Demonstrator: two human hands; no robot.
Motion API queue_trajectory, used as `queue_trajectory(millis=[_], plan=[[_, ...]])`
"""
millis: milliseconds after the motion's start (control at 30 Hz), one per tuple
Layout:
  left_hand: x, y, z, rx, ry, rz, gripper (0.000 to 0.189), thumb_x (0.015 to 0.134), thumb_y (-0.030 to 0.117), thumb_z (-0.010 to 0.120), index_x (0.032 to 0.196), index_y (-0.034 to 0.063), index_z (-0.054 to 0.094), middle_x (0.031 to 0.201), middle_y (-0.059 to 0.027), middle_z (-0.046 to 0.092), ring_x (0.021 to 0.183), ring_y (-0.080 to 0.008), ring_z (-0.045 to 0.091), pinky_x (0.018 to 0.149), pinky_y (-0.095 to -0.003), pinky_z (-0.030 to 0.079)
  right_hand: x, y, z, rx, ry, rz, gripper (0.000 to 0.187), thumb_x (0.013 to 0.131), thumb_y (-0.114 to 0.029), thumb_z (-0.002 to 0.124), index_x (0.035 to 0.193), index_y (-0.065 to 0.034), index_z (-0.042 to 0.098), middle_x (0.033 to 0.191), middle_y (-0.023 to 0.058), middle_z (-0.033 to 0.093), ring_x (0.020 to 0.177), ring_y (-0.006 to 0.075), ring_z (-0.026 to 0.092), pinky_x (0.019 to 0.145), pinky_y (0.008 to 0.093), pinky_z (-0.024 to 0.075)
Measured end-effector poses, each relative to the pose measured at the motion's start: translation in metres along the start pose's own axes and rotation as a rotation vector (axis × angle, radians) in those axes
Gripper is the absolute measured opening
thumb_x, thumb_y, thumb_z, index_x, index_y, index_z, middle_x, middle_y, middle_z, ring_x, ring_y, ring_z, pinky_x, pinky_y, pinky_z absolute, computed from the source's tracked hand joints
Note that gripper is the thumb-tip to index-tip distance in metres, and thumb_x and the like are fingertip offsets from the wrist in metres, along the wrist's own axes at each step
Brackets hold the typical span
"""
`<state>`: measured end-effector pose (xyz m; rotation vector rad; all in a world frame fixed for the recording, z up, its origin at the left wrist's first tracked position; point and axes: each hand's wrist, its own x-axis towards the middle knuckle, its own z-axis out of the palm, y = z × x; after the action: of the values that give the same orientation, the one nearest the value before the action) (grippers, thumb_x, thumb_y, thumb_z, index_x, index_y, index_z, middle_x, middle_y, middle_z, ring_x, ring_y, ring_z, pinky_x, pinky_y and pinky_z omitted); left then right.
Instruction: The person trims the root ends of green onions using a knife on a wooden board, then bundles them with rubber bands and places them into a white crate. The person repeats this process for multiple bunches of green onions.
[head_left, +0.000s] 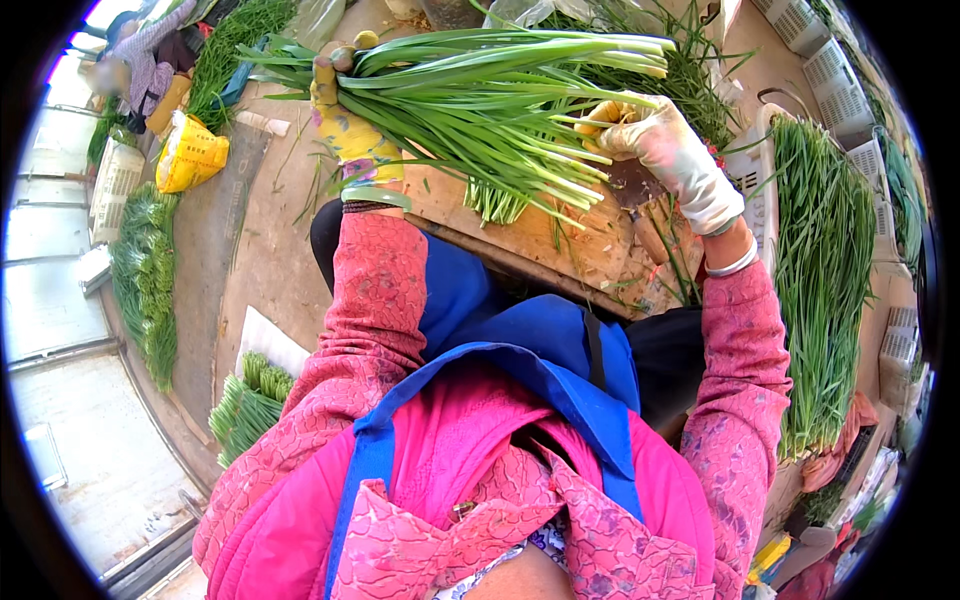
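Note:
My left hand (341, 112), in a yellow flowered glove, is closed around the leafy part of a bunch of garlic chives (465, 97). The pale stem ends fan out to the right. My right hand (641, 131), in a soiled white glove with orange fingertips, pinches one or more stems at the bunch's right side. Below the bunch, cut chive stems (495, 201) rest on a wooden board (555, 247) in front of my lap. A knife with a wooden handle (649, 235) lies near the board's right end, its dark blade partly hidden beneath my right hand.
To the right stands a white plastic crate (766, 195) heaped with long chives (821, 285). Tied bundles (146, 277) lie along the left, others (251, 405) by my left elbow. A yellow bag (191, 154) stands front left. Another person (142, 67) sits beyond it.

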<state>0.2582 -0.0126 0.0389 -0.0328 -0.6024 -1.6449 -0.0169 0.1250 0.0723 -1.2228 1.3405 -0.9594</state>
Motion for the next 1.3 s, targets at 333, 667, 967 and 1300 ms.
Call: queue_trajectory(millis=[333,667,967,1300], plan=[[0.004,0.005,-0.015,0.192,0.028,0.085,0.022,0.09,0.027,0.06,0.085,0.0077,0.053,0.103,-0.0165,0.061,0.087,-0.0307,0.06,0.075,-0.0451,0.054,-0.007,0.007,-0.127,-1.271,0.669,0.148,0.021,0.085,-0.028,0.063,0.091,-0.0089,0.07,0.083,0.0044,0.071,0.074,0.0139,0.067,0.07,0.0288,0.0517],[0.004,-0.001,-0.016,0.101,0.026,0.025,0.024,0.088,0.035,0.062,0.085,0.0133,0.053,0.101,-0.0096,0.057,0.092,-0.0243,0.056,0.081,-0.0403,0.049,-0.013,0.001,-0.016,-0.074,-0.077,0.092,0.04,0.088,-0.037,0.06,0.109,-0.0033,0.066,0.089,0.0014,0.067,0.079,0.0114,0.062,0.072,0.0243,0.0484],[0.005,0.003,-0.006,0.16,0.003,0.037,0.024,0.089,0.036,0.06,0.084,0.0139,0.052,0.097,-0.0061,0.056,0.089,-0.0223,0.055,0.078,-0.04,0.048,-0.001,0.007,-0.002,0.077,0.039,0.1,0.017,0.087,-0.017,0.063,0.092,-0.0006,0.065,0.081,0.0018,0.065,0.07,0.0073,0.061,0.062,0.0211,0.0485],[0.011,0.028,-0.019,0.058,0.113,0.152,0.022,0.09,0.031,0.061,0.086,0.0106,0.055,0.104,-0.0118,0.063,0.087,-0.0284,0.065,0.072,-0.0457,0.055,0.003,0.026,-0.116,-1.257,0.875,0.084,0.024,0.088,-0.034,0.057,0.094,-0.0155,0.069,0.09,0.0129,0.069,0.082,0.0313,0.066,0.072,0.0399,0.0514]])
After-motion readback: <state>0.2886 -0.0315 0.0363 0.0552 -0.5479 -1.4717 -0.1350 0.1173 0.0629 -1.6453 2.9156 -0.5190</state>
